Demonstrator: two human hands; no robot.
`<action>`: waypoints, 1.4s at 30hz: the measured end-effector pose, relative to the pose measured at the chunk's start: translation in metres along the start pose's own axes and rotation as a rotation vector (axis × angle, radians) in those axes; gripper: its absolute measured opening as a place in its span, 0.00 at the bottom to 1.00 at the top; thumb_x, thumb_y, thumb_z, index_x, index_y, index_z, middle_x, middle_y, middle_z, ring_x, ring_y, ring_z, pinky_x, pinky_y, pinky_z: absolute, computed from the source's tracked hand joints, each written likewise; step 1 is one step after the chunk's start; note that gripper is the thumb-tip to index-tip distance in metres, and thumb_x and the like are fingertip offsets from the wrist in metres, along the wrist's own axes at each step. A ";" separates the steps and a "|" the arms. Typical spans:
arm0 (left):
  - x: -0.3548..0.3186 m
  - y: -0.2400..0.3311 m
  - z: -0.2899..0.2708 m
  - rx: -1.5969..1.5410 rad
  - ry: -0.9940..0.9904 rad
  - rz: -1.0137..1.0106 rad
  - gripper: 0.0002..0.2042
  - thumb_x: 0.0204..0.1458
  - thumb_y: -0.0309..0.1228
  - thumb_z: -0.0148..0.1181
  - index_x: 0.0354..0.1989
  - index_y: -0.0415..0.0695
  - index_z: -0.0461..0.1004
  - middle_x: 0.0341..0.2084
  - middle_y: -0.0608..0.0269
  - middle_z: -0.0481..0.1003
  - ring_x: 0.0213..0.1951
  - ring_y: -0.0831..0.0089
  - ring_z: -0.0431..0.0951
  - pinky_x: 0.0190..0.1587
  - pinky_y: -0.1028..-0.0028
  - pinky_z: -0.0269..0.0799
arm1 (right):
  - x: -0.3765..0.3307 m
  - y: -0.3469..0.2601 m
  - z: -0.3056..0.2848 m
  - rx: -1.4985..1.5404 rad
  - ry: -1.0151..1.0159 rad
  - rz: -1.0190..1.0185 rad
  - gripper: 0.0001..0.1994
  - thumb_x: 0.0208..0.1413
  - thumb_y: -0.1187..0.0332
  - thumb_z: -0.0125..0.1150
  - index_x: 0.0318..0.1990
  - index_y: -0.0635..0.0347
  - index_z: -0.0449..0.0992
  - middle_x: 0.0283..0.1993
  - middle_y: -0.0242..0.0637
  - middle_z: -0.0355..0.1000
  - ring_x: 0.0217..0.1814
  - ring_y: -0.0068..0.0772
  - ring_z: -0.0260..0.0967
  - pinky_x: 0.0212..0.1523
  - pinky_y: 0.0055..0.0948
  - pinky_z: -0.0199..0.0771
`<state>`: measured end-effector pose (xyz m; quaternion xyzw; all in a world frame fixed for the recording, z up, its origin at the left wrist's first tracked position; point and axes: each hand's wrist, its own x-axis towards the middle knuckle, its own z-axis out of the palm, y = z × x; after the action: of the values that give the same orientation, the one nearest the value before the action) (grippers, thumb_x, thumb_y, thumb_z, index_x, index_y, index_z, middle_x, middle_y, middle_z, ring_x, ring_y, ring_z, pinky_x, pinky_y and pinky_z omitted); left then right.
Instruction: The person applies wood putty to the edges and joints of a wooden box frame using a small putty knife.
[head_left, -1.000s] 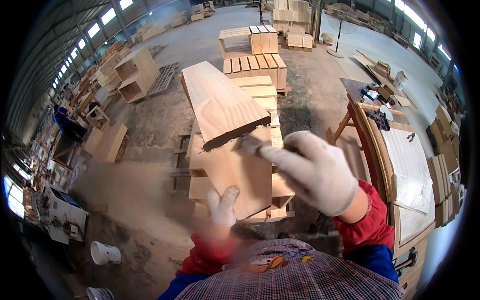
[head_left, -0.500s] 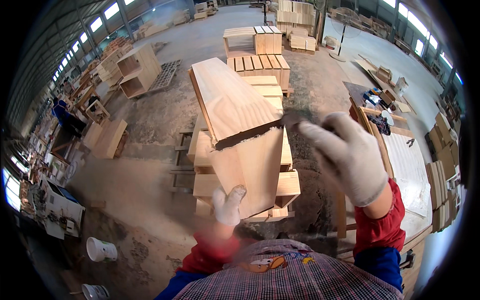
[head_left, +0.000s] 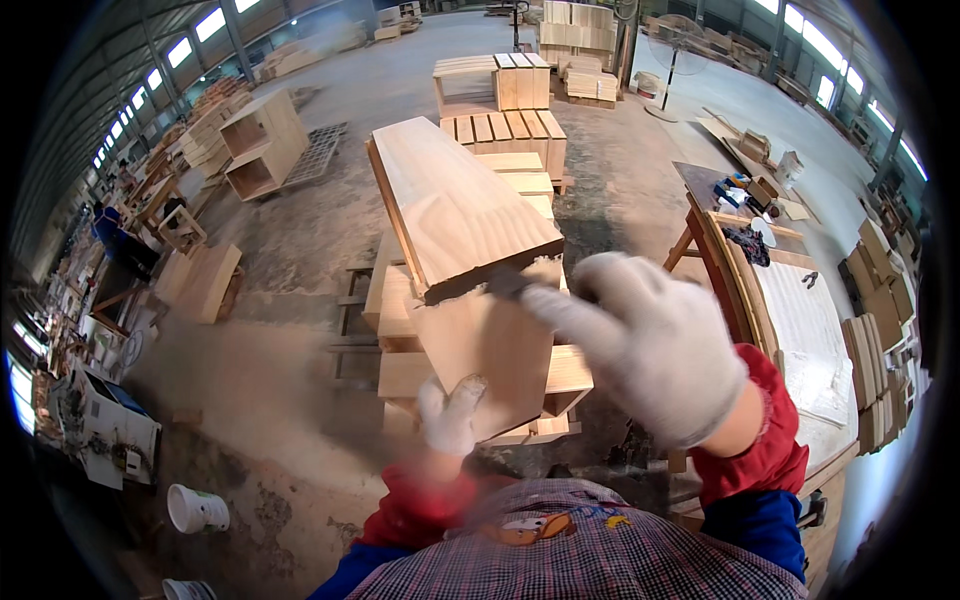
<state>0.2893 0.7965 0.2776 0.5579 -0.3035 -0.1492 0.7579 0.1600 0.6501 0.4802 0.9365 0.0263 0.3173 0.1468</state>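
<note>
Left hand point(head_left: 450, 415) grips panel point(head_left: 490, 350) from below; right hand point(head_left: 645, 340) loosely closed at board point(head_left: 455, 205) end, fingertips touching

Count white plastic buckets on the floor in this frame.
2. One white bucket lies on its side at lower left on the dusty floor; a second bucket sits just below it, cut off by the picture's edge. Others may be hidden among the clutter.
</note>
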 end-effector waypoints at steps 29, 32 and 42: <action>0.000 0.007 0.005 0.119 -0.023 -0.028 0.10 0.48 0.23 0.50 0.39 0.33 0.72 0.33 0.55 0.72 0.35 0.65 0.71 0.37 0.70 0.67 | 0.015 -0.009 -0.012 0.169 -0.133 -0.058 0.17 0.45 0.71 0.56 0.47 0.52 0.74 0.35 0.32 0.66 0.34 0.28 0.68 0.24 0.24 0.71; -0.005 0.000 -0.003 0.174 0.049 -0.054 0.11 0.50 0.20 0.48 0.41 0.33 0.71 0.34 0.52 0.70 0.41 0.61 0.71 0.40 0.70 0.68 | 0.006 0.012 -0.014 0.113 -0.145 -0.001 0.17 0.44 0.72 0.58 0.46 0.52 0.74 0.35 0.33 0.66 0.34 0.31 0.69 0.26 0.27 0.72; -0.001 -0.022 -0.090 0.068 0.176 0.293 0.11 0.51 0.29 0.57 0.41 0.37 0.71 0.38 0.63 0.69 0.40 0.73 0.70 0.38 0.73 0.70 | -0.087 0.096 0.024 0.537 -0.145 0.489 0.21 0.49 0.72 0.57 0.54 0.59 0.70 0.37 0.34 0.67 0.36 0.26 0.67 0.34 0.30 0.67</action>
<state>0.3475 0.8579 0.2389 0.5441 -0.3188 0.0227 0.7758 0.1014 0.5394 0.4392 0.9403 -0.1265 0.2578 -0.1827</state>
